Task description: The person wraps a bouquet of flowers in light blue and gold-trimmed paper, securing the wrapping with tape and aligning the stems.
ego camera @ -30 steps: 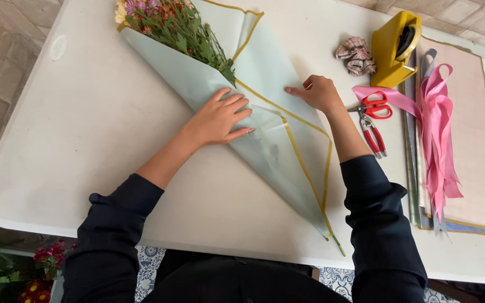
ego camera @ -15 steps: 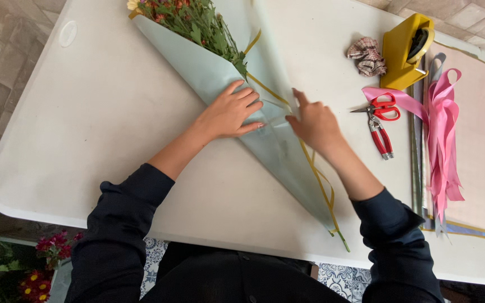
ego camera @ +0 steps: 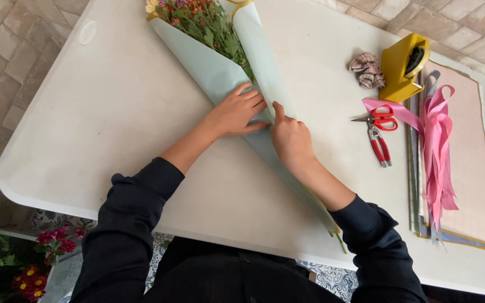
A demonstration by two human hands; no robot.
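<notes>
1. Down at seven o'clock, off the table's edge, red and pink potted flowers (ego camera: 51,247) are sitting on the floor.
2. Toward eleven o'clock, a bouquet (ego camera: 200,19) is lying on the white table (ego camera: 85,140), its stems running down toward five o'clock inside pale green wrapping paper (ego camera: 209,70).
3. At centre, the left hand (ego camera: 237,112) is pressing flat, fingers spread, on the paper, pinning it rather than gripping it.
4. Just beside it, the right hand (ego camera: 290,137) is lying on the folded flap, fingers curled loosely, thumb pushing along the crease; a second ago it was out at the paper's far right corner, and the sheet was lying open. That flap is now standing folded over the stems, so the wrap is closing into a cone.
5. Out at two o'clock, a crumpled cloth (ego camera: 367,70), a yellow tape dispenser (ego camera: 404,67), red scissors (ego camera: 378,132) and pink ribbon (ego camera: 438,146) are resting untouched on stacked paper sheets (ego camera: 472,168).
</notes>
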